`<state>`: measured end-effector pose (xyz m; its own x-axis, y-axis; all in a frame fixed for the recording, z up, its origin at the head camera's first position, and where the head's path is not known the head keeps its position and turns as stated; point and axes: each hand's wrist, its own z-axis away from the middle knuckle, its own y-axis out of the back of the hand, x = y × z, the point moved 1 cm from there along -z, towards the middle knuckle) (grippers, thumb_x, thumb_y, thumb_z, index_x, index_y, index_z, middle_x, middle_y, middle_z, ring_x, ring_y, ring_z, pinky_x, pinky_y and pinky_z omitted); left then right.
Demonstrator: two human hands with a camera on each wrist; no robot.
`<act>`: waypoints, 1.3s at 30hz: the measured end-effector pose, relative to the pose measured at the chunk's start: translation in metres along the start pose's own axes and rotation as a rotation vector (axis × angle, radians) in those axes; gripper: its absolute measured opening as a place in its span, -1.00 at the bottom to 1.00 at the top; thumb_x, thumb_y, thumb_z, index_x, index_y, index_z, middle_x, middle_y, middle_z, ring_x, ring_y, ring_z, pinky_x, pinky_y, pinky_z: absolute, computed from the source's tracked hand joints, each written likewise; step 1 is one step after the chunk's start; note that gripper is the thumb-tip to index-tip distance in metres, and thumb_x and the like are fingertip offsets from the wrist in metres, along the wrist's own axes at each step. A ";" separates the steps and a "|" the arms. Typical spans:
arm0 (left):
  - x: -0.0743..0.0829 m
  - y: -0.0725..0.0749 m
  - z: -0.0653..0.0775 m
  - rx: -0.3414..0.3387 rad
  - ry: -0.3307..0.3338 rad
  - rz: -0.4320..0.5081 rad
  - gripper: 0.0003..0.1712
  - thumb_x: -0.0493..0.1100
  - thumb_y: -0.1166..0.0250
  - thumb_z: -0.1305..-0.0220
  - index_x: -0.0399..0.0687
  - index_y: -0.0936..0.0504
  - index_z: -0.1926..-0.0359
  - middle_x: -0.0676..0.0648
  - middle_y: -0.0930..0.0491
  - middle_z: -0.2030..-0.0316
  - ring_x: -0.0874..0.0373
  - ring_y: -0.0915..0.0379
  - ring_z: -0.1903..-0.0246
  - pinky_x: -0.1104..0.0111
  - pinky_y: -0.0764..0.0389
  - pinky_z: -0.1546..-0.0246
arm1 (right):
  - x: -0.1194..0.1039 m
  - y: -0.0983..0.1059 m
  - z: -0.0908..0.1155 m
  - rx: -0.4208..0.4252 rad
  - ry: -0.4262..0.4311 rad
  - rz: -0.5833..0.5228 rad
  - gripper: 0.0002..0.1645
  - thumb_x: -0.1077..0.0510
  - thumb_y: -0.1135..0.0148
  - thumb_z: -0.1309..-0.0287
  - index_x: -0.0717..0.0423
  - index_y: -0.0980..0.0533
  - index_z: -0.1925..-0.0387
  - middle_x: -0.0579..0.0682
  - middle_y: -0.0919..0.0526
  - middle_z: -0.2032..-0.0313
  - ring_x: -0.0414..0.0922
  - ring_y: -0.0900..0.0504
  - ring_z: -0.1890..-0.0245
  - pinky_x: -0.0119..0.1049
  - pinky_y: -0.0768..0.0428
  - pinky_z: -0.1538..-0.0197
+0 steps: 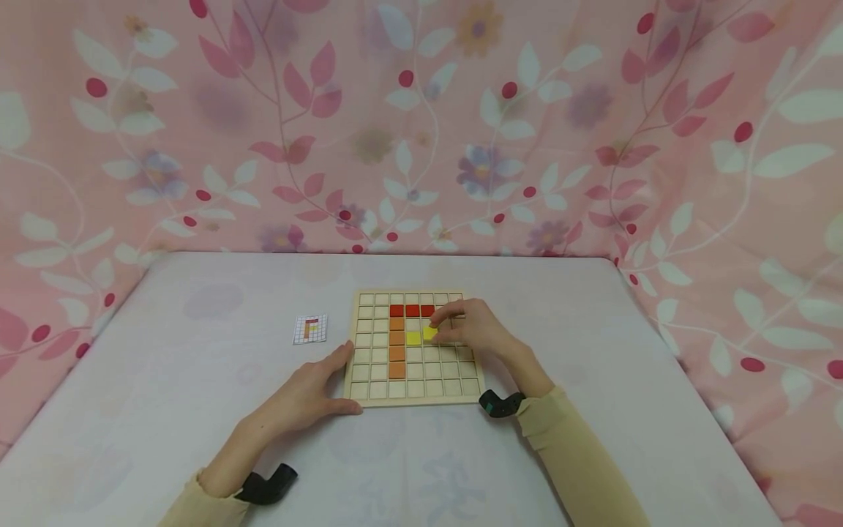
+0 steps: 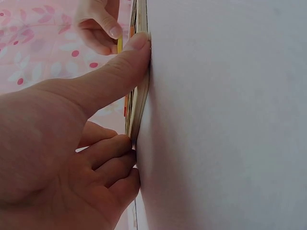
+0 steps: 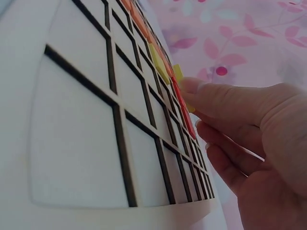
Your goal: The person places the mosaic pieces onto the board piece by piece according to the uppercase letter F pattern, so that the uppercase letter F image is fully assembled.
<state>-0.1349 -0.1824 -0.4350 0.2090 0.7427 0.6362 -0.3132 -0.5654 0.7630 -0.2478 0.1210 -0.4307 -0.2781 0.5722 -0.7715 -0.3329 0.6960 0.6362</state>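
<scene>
A wooden grid board (image 1: 435, 386) lies on the table. My left hand (image 1: 296, 395) holds its near left corner, with the thumb (image 2: 115, 69) on the near edge and the fingers against the left edge. Above the board, my right hand (image 1: 479, 329) pinches a yellow square tile (image 1: 430, 333) between thumb and fingers; the right wrist view shows that yellow tile (image 3: 178, 73) tilted, partly hidden by the thumb. Another yellow tile (image 1: 413, 338) sits on the board just left of it. Orange tiles (image 1: 396, 353) form a column, and red tiles (image 1: 412, 310) a row across its top.
A small pattern card (image 1: 310, 329) with a coloured grid lies left of the board. White cloth covers the table (image 1: 230, 307). Behind and at the sides hangs a pink floral curtain (image 1: 369, 146). A black wrist camera (image 1: 266, 487) is worn on each arm.
</scene>
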 end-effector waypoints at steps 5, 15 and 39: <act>-0.001 -0.001 -0.001 0.000 0.002 0.000 0.27 0.15 -0.57 0.02 -0.20 -0.06 -0.55 -0.19 -0.11 -0.52 -0.11 -0.06 -0.50 -0.04 -0.30 -0.37 | 0.006 -0.004 -0.002 -0.012 0.005 0.009 -0.71 0.12 -0.60 0.06 -0.09 -0.73 0.23 -0.22 -0.75 0.19 -0.15 -0.62 -0.02 -0.12 -0.48 -0.27; 0.000 0.000 0.000 -0.002 0.012 0.005 0.27 0.14 -0.57 0.02 -0.20 -0.06 -0.55 -0.19 -0.12 -0.52 -0.11 -0.06 -0.50 -0.04 -0.30 -0.37 | 0.008 -0.006 -0.004 -0.042 0.052 -0.020 -0.69 0.17 -0.57 0.03 -0.01 -0.71 0.18 -0.15 -0.75 0.17 -0.20 -0.71 0.11 -0.25 -0.64 -0.08; -0.001 0.001 0.000 0.004 0.000 -0.005 0.26 0.14 -0.57 0.02 -0.20 -0.08 -0.55 -0.19 -0.14 -0.51 -0.13 -0.10 -0.48 -0.05 -0.32 -0.35 | 0.009 -0.007 -0.001 -0.032 0.023 -0.018 -0.66 0.16 -0.60 0.06 -0.04 -0.71 0.17 -0.19 -0.72 0.10 -0.17 -0.61 -0.04 -0.17 -0.53 -0.22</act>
<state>-0.1356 -0.1835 -0.4351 0.2108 0.7455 0.6323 -0.3081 -0.5632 0.7667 -0.2490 0.1214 -0.4422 -0.2924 0.5494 -0.7827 -0.3662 0.6918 0.6223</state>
